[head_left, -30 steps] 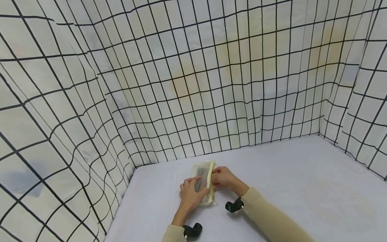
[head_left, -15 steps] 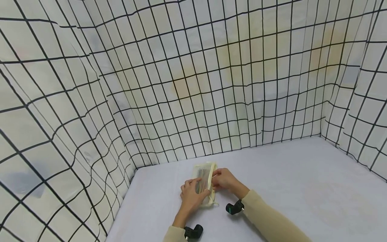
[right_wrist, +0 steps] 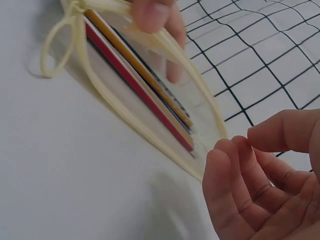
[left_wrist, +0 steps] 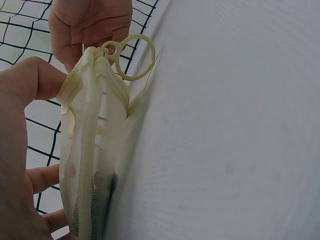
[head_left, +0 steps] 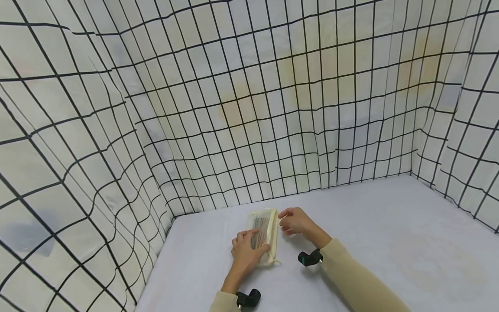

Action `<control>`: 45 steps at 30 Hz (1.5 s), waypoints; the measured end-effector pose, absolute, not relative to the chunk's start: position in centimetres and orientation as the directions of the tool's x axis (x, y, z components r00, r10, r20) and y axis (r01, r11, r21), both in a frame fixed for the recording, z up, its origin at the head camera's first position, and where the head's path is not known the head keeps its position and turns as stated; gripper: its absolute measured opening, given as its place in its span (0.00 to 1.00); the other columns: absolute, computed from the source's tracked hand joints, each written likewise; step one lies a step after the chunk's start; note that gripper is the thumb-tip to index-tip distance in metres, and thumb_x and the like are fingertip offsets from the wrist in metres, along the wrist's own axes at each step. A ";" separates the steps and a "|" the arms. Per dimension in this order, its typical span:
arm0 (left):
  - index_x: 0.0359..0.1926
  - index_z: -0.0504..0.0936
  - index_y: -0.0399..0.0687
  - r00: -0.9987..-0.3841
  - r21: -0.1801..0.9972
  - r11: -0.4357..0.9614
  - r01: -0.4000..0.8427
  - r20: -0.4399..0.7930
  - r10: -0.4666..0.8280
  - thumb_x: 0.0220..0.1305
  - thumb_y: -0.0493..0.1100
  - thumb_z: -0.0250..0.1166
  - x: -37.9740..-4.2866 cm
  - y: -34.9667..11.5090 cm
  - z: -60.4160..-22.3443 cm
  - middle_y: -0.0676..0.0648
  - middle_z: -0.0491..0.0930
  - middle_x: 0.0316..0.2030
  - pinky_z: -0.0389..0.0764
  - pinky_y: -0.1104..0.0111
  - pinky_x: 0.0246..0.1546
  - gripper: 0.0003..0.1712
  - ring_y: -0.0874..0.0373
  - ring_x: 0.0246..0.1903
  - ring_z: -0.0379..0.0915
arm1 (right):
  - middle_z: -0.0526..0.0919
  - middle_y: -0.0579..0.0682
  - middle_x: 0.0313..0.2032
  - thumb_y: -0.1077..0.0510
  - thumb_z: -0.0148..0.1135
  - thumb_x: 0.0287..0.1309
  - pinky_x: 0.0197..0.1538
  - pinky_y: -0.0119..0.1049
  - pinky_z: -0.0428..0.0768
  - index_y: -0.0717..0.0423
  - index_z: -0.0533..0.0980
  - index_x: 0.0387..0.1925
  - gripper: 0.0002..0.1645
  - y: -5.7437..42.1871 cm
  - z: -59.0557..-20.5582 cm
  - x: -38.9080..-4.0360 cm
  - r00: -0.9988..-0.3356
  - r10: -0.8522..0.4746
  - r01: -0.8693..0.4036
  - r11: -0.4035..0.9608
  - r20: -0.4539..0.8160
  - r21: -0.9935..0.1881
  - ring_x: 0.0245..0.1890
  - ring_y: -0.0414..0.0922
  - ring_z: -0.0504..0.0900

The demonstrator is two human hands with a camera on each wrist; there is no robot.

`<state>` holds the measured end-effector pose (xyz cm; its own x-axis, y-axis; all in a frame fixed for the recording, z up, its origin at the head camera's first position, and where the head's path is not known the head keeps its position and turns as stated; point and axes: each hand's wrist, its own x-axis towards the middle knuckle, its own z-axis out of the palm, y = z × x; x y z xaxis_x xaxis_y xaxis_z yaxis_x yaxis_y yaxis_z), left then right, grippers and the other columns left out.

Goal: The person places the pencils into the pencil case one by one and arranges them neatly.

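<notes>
A translucent mesh zip pouch (head_left: 263, 223) with cream edging lies on the white surface. My left hand (head_left: 245, 249) grips its side, thumb over the zip edge and fingers spread on the mesh. In the right wrist view the pouch mouth (right_wrist: 112, 112) gapes, and several pencils (right_wrist: 145, 82), red and yellow among them, lie inside. A cream ring pull (left_wrist: 150, 62) hangs at the near end. My right hand (head_left: 296, 221) is just right of the pouch's far half, fingers loosely bent toward the thumb, with nothing visible between them.
A white surface (head_left: 374, 225) spreads to the right and in front. White walls with a black grid (head_left: 288, 143) rise behind it and at both sides. Black wrist cameras (head_left: 310, 258) are strapped on both wrists, over beige sleeves (head_left: 358, 277).
My right hand has come away from the pouch's zip edge, moving right and slightly farther back. The left hand keeps its grip, and the pouch stays in place.
</notes>
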<state>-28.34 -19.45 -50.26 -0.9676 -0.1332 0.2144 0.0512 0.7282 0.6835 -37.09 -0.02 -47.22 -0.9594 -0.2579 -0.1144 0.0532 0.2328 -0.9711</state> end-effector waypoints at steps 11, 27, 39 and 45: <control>0.64 0.78 0.53 -0.969 0.677 0.735 0.044 0.207 -0.134 0.46 0.59 0.72 -28.4 -19.6 -50.3 0.38 0.69 0.61 0.59 0.38 0.59 0.41 0.40 0.61 0.58 | 0.84 0.63 0.44 0.63 0.58 0.66 0.39 0.38 0.86 0.67 0.76 0.56 0.19 1.9 -46.0 -38.0 -0.958 -0.269 0.029 0.264 -0.102 -0.964 0.34 0.45 0.83; 0.64 0.79 0.60 -0.980 0.673 0.735 0.081 0.188 -0.064 0.52 0.63 0.74 -28.5 -19.4 -50.5 0.35 0.65 0.66 0.57 0.37 0.60 0.38 0.37 0.65 0.54 | 0.85 0.61 0.43 0.57 0.59 0.68 0.39 0.38 0.85 0.64 0.75 0.56 0.20 6.0 -44.4 -38.4 -0.935 -0.346 -0.113 0.494 -0.076 -0.862 0.35 0.46 0.83; 0.66 0.78 0.58 -0.982 0.641 0.757 0.124 0.190 0.000 0.57 0.63 0.72 -29.2 -19.0 -50.4 0.32 0.61 0.68 0.54 0.35 0.61 0.37 0.35 0.67 0.50 | 0.83 0.62 0.44 0.57 0.60 0.70 0.42 0.40 0.85 0.61 0.76 0.57 0.18 9.1 -42.8 -38.3 -0.879 -0.476 -0.253 0.496 -0.016 -0.830 0.38 0.49 0.84; 0.67 0.78 0.58 -0.983 0.612 0.780 0.127 0.182 0.018 0.54 0.62 0.75 -29.3 -19.1 -50.5 0.32 0.61 0.69 0.54 0.35 0.62 0.39 0.35 0.67 0.51 | 0.83 0.59 0.42 0.56 0.60 0.69 0.43 0.42 0.84 0.60 0.76 0.55 0.17 11.2 -42.9 -37.9 -0.894 -0.446 -0.290 0.523 0.032 -0.801 0.40 0.54 0.84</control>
<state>-29.32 -19.06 -50.55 -0.9832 0.0177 0.1817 0.1273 0.7802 0.6124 -37.92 11.22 -42.87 -0.8943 -0.4464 0.0322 -0.2901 0.5234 -0.8012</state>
